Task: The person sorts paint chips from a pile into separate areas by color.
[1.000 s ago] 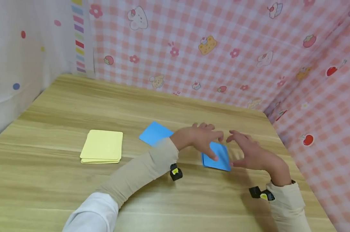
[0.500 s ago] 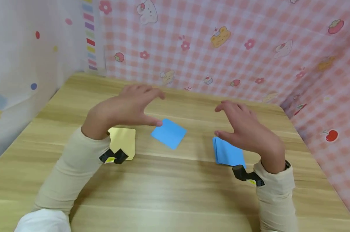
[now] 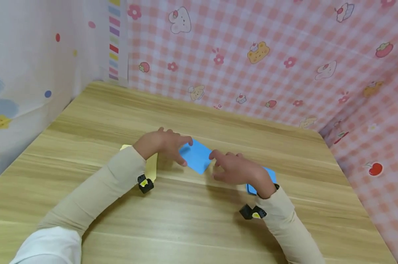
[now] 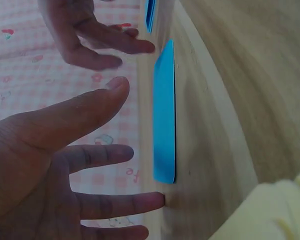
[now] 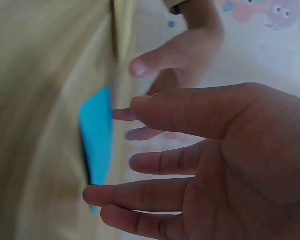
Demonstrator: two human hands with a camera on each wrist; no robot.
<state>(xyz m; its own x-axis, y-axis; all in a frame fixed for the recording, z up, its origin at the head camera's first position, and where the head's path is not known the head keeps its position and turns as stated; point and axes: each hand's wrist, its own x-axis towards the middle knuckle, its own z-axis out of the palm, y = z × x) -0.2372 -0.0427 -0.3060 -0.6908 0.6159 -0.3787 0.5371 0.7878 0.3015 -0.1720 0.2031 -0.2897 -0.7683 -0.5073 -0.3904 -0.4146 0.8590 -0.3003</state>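
A blue square card [image 3: 197, 157] lies flat and turned cornerwise on the wooden table between my two hands. My left hand [image 3: 167, 146] hovers at its left side, thumb and index finger spread over that corner. From the right, my right hand [image 3: 236, 168] reaches over the table, its fingertips right at the card's right corner. Neither hand grips anything; in both wrist views the fingers are spread and fairly straight. Under the left wrist a yellow card stack [image 3: 151, 168] is partly hidden. Behind the right hand sits a blue card stack [image 3: 251, 189], mostly covered by that hand.
The wooden table [image 3: 185, 227] ends at a pink checked cloth [image 3: 232, 73] at the back and right. A white cloth [image 3: 27, 55] with coloured dots hangs at the left. Black cameras are strapped to both wrists.
My left hand has swung from above the blue stack to the left side of the single blue card. The right hand has moved left and lower, from the blue stack to that card's right corner.
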